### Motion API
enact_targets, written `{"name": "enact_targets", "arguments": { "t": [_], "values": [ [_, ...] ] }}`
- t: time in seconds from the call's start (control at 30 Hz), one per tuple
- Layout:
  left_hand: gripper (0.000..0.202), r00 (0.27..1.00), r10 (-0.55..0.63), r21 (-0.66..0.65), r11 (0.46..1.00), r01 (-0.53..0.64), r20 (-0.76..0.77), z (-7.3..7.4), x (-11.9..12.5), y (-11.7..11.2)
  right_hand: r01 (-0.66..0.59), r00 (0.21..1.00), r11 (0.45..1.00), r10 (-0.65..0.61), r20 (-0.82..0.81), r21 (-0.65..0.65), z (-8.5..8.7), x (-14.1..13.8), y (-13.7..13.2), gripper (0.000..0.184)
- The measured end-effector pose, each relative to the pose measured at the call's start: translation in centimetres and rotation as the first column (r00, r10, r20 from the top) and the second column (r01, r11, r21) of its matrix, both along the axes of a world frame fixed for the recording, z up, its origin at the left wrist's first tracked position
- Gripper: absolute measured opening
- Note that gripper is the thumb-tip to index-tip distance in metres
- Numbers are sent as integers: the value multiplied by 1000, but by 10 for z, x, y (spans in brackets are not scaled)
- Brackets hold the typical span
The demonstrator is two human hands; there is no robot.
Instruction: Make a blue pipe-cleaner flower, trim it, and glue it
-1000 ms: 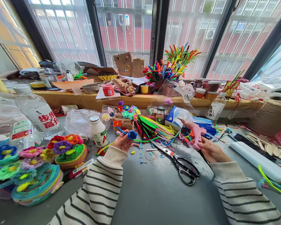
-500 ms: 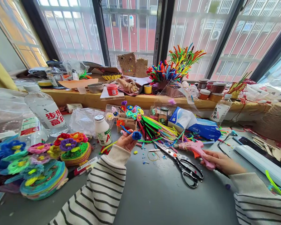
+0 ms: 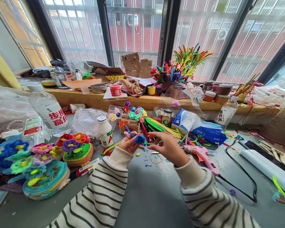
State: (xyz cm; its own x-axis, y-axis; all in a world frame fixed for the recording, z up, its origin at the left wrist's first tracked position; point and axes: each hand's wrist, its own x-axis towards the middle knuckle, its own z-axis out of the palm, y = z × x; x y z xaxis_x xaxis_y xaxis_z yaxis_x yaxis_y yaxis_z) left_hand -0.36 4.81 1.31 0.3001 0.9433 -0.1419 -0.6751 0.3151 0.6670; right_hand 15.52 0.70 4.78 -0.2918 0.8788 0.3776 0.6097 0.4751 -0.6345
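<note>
My left hand (image 3: 128, 143) pinches a small blue pipe-cleaner flower (image 3: 140, 139), its blue stem sticking up to the left past the fingers. Just to the right of the flower, my right hand (image 3: 167, 146) is raised with thumb and fingers apart and nothing between them. A pink glue gun (image 3: 203, 154) lies on the grey table to the right of that hand, its black cable trailing behind. The scissors are hidden behind my right hand and sleeve. A basket (image 3: 130, 126) of small pipe-cleaner flowers stands beyond my left hand.
Finished flower pieces (image 3: 46, 177) lie at left, near a white bottle (image 3: 105, 131) and a large water bottle (image 3: 49, 109). Loose pipe cleaners (image 3: 160, 125), a jar (image 3: 167, 117) and a blue tissue pack (image 3: 209, 131) lie behind. A white power strip (image 3: 268, 169) sits at right.
My right hand has let go of the pink glue gun, which now lies on the table, and has moved left to beside the blue flower. My left hand still holds the flower.
</note>
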Motion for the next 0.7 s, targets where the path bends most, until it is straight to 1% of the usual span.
{"name": "enact_targets", "arguments": {
  "t": [0.03,0.1,0.17,0.23,0.27,0.33,0.4,0.43,0.5,0.53,0.6,0.63,0.7],
  "values": [
    [29,1000,7,7,1000,-8,11,0,-1,0,-32,999,999,32,4,-24,-6,-9,5,28],
    [28,998,5,35,999,-7,58,1,-3,-1,-72,997,994,74,23,-77,-18,-18,10,11],
    [22,989,-30,86,996,18,142,3,-4,-4,-97,994,987,103,47,-130,-30,-21,10,7],
    [12,970,-107,165,984,71,220,4,-4,-7,-124,989,974,137,53,-192,-39,-19,8,7],
    [11,960,-156,201,973,109,234,5,-4,-9,-140,987,965,153,45,-223,-42,-18,8,6],
    [15,942,-265,268,941,206,207,6,-3,-12,-160,986,942,169,6,-295,-45,-16,9,5],
    [18,919,-373,337,888,314,128,6,-2,-15,-164,986,919,163,-31,-360,-45,-12,11,5],
    [18,901,-426,386,847,365,85,5,-2,-16,-156,988,910,148,-50,-385,-44,-9,13,6],
    [17,834,-551,454,739,497,-15,3,-1,-18,-130,990,901,96,-103,-413,-39,0,17,9],
    [18,786,-614,464,679,569,-65,2,-1,-19,-118,987,899,60,-148,-422,-37,5,19,10],
    [20,703,-700,454,590,668,-125,0,-3,-20,-105,970,888,-7,-241,-449,-31,19,22,12],
    [22,676,-725,445,564,695,-137,0,-5,-21,-82,959,890,-52,-279,-449,-28,27,24,13],
    [24,642,-754,437,535,723,-139,1,-8,-22,-33,931,900,-130,-342,-434,-23,43,27,16]
  ]
}}
